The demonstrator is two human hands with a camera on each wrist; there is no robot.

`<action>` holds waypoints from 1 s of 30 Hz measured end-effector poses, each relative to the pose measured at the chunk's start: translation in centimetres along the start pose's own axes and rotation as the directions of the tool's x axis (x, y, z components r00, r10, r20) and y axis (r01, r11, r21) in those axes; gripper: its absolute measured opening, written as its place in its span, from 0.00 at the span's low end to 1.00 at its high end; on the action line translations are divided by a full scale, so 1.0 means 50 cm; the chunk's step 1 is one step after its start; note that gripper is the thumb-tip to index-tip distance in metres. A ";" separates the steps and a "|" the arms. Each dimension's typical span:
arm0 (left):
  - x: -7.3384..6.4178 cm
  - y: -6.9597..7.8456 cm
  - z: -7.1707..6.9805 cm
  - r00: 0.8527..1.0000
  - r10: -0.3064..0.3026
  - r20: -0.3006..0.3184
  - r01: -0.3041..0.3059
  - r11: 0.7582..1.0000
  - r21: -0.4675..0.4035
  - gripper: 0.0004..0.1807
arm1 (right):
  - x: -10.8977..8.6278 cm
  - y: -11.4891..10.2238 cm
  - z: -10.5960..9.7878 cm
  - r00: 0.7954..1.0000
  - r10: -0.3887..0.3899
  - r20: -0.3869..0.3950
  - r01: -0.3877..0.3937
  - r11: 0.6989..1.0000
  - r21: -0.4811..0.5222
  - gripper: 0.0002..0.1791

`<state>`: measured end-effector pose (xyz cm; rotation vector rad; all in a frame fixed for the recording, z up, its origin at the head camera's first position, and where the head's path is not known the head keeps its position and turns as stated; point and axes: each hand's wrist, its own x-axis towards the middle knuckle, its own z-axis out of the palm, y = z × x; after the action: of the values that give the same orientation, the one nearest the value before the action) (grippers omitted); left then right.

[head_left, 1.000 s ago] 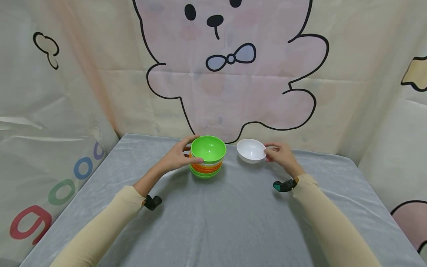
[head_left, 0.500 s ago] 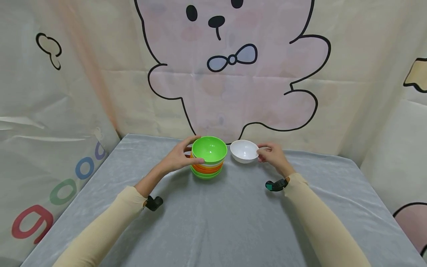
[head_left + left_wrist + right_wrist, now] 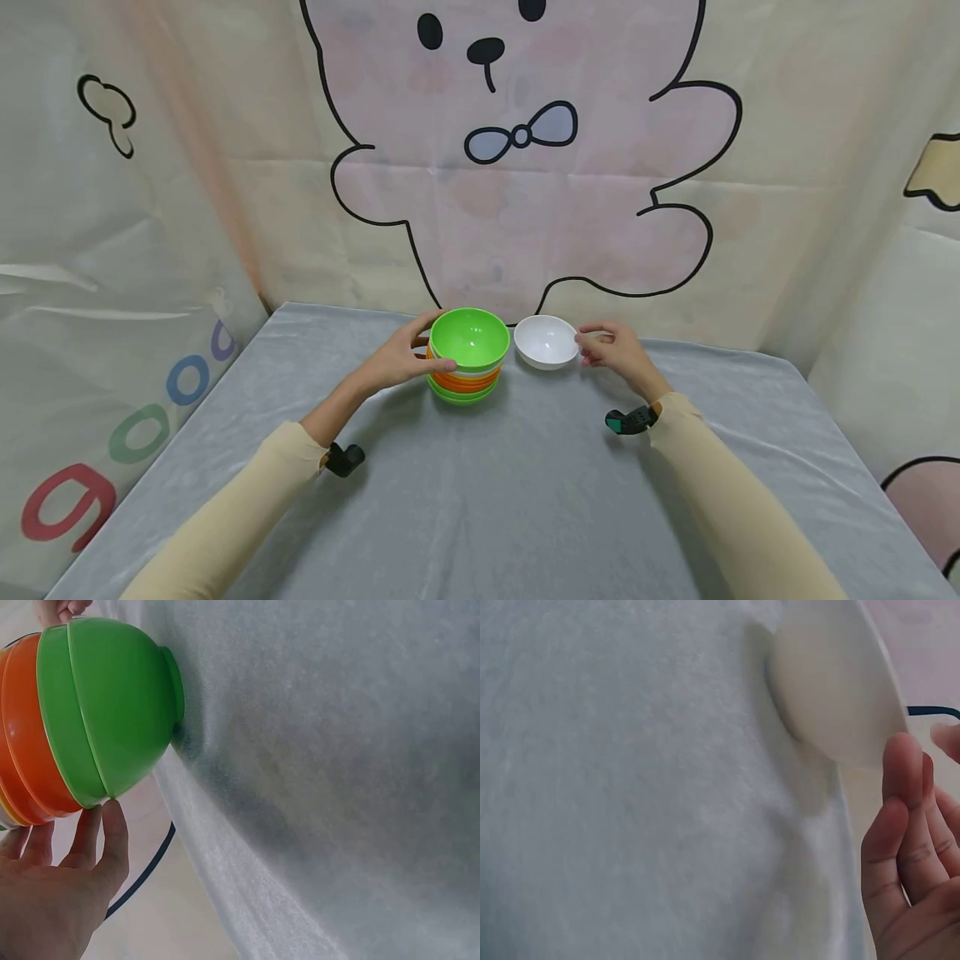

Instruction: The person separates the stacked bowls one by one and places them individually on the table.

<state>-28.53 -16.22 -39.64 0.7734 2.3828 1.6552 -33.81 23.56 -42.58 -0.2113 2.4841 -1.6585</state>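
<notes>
Near the far edge of the worktop (image 3: 480,500), the left hand (image 3: 396,358) grips the bowl stack (image 3: 467,350), fingers spread. The white bowl (image 3: 546,343), shifted closer, touches slightly parted fingers of the right hand (image 3: 618,358).

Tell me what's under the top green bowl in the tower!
Under the top green bowl, you can see a white bowl, orange bowls, then bottom green bowls. Their insides are covered, so I can't see in there.

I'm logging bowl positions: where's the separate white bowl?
In the head view, the white bowl sits on the gray cloth, right of the bowl stack, with the right hand at its rim.
</notes>
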 end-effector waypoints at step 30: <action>0.000 -0.023 0.000 0.999 0.051 0.019 -0.050 0.999 -0.020 0.48 | -0.073 -0.038 -0.004 0.959 -0.277 0.062 0.279 0.960 -0.016 0.32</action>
<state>-28.90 -16.50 -40.68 0.8493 2.3498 1.6790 -30.19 23.73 -40.59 -0.6308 2.5255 -1.6903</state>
